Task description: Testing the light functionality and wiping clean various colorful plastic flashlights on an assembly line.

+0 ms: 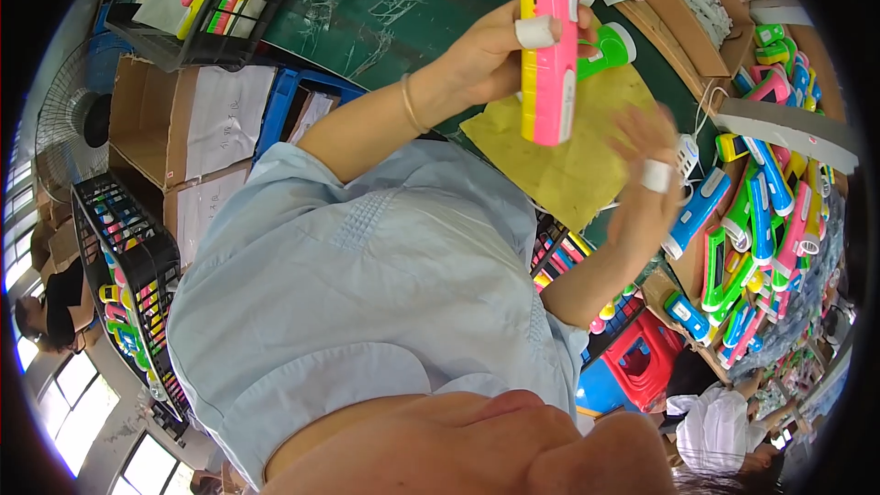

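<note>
1. Saw closest to the camera, along the lower edge of the view, part of the wearer's own head (440, 449), then a light-blue shirt (367, 257) just beyond.
2. Grasped a pink-and-yellow torch (547, 96) in the left hand (500, 50), thumb and fingers around the handle; wore white tape on that thumb and a thin band (409, 103) at that wrist.
3. Held the torch above a yellow sheet (587, 147) on the green bench (339, 9), narrow end toward the bench's near edge, wide head cut off by the top of the view.
4. Had the right hand (646, 142) released, fingers spread and blurred, over the right part of the sheet; could not tell whether touching it.
5. Spotted a green torch (607, 51) behind the left hand, toward the bench's right edge.
6. Noted along that right edge a cardboard tray (669, 23) of small white parts and, nearer the body, a white power strip (686, 158).
7. Saw beyond the right edge a heap of blue, green and pink torches (761, 211), and past the near edge a red stool (642, 362).
8. Found off the bench's left edge a black crate (183, 53) of colourful pieces, a blue bin (275, 115), an open cardboard box (139, 110) and a fan (69, 105).
9. Glimpsed a person in white (710, 431) at lower right.
</note>
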Demonstrator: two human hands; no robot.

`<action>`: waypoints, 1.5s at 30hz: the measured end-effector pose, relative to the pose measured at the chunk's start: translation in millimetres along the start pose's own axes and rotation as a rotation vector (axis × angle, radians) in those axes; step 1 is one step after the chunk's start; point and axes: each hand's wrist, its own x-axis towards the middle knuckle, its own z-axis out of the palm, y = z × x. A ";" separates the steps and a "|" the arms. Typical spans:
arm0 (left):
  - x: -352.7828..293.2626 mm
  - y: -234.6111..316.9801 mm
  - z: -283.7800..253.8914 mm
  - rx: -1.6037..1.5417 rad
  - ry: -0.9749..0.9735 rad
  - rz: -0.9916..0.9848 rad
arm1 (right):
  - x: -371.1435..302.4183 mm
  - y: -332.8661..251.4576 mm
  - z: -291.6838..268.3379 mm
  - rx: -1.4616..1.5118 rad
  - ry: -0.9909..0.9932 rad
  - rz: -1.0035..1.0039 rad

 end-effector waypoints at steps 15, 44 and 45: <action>2.8 -2.0 -6.1 0.700 0.098 0.058 | 23.1 26.2 -38.2 -0.564 0.497 -0.256; -31.0 -11.3 15.7 0.511 -0.051 -0.168 | -18.6 51.2 33.1 -0.293 -0.227 -0.229; -28.3 -11.3 17.2 0.491 -0.029 -0.181 | -30.2 50.0 34.9 -0.168 -0.303 -0.134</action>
